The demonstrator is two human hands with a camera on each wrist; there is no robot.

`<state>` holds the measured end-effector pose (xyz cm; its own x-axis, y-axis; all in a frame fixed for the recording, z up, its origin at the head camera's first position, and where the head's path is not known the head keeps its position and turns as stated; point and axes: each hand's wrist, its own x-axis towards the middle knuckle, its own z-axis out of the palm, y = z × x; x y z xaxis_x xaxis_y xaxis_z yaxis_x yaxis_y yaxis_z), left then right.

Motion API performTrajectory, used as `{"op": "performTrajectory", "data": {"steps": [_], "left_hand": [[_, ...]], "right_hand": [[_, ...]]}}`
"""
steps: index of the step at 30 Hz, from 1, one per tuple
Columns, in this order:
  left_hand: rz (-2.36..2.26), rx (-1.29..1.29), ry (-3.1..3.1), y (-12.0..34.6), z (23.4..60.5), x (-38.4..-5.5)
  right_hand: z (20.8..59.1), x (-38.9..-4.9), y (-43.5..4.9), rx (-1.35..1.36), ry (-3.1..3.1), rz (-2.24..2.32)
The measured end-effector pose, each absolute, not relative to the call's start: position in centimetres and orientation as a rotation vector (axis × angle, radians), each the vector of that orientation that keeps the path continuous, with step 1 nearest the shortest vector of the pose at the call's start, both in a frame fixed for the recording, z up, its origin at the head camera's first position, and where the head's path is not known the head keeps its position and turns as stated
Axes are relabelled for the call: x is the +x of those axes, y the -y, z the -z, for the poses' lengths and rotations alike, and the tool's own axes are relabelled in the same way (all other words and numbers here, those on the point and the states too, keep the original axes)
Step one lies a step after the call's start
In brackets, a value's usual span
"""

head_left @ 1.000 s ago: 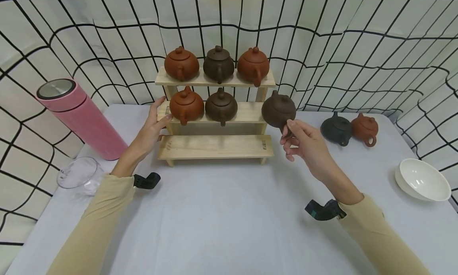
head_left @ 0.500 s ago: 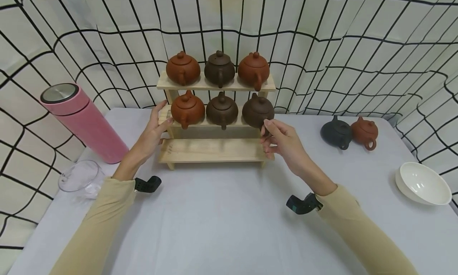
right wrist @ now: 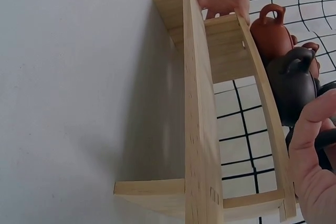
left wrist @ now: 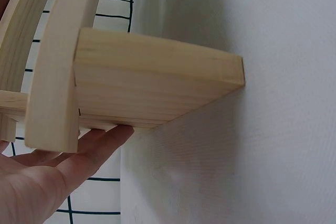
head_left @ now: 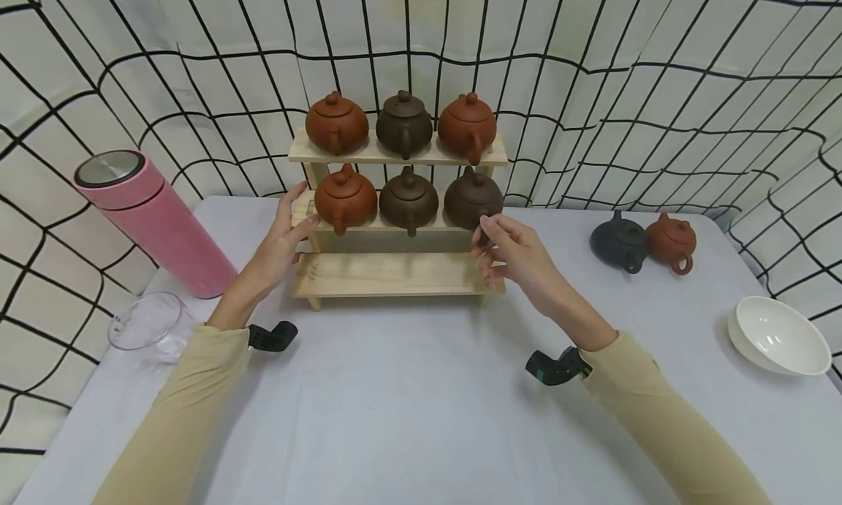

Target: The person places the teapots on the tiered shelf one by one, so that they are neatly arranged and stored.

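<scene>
My right hand (head_left: 520,253) pinches the handle of a dark brown teapot (head_left: 472,196), which sits at the right end of the middle shelf. In the right wrist view my bent finger (right wrist: 310,129) is at that handle. My left hand (head_left: 272,249) holds the left end of the stepped wooden stand (head_left: 395,275), thumb at the middle shelf and fingers against the side. A brown teapot (head_left: 408,200) and an orange-brown teapot (head_left: 345,196) share that shelf. The top shelf carries a red-brown teapot (head_left: 337,125), a dark teapot (head_left: 404,123) and another red-brown teapot (head_left: 468,125).
To the right on the white table stand a black teapot (head_left: 618,242) and a small red teapot (head_left: 671,240), side by side. A white bowl (head_left: 779,337) is nearer. On the left are a pink flask (head_left: 171,231) and a clear plastic cup (head_left: 148,326). Black wire mesh (head_left: 566,132) surrounds the table.
My right hand has moved left with the dark brown teapot, bringing it from beside the stand onto the middle shelf's right end. My left hand has stayed at the stand.
</scene>
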<state>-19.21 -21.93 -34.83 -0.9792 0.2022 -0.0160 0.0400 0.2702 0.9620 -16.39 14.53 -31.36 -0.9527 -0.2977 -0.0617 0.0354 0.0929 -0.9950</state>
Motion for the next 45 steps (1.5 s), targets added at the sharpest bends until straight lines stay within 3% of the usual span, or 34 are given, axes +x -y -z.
{"op": "performTrajectory", "data": {"steps": [10,21,28,45], "left_hand": [[-1.803,0.224,-2.392,22.1,34.8,-19.2],[-1.788,0.223,-2.397,21.8,34.7,-19.3],[-1.784,0.205,-2.393,21.9,34.7,-19.3],[-1.817,0.197,-2.358,21.8,34.8,-19.3]], "right_hand": [[31.4,-16.0,-17.4,-0.170,-2.173,1.958],[33.0,-15.2,-29.4,0.134,-2.246,2.235],[35.5,-14.9,-35.1,0.344,-2.283,2.094],[37.7,-15.5,-35.5,0.222,-1.975,2.106]]}}
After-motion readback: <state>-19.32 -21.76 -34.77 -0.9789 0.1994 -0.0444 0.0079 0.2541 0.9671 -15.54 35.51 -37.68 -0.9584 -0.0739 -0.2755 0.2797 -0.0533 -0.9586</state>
